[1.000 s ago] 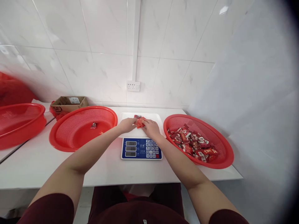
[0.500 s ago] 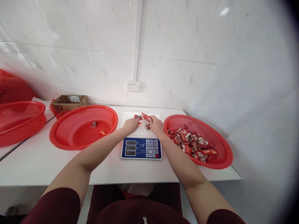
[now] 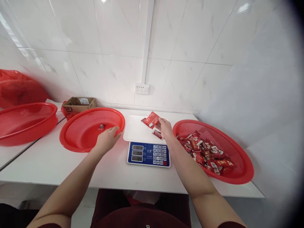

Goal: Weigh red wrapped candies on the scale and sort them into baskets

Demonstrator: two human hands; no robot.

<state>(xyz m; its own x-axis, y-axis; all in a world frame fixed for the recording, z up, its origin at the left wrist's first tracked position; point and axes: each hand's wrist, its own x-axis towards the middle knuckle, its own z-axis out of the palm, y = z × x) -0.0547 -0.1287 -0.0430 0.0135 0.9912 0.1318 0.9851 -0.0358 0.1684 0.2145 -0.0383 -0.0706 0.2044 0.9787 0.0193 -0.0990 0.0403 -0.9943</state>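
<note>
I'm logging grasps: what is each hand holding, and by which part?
The right hand pinches red packets by their right end, over the scale. Whether the left hand, at the basket rim, holds anything cannot be told.

Scale keypad (image 3: pixel 158 154) — digits 0 to 9; cardboard box (image 3: pixel 79 103) — "SF".

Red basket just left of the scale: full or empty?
Nearly empty: the red basket shows bare mesh with one small packet; left hand hides part of its near side.
</note>
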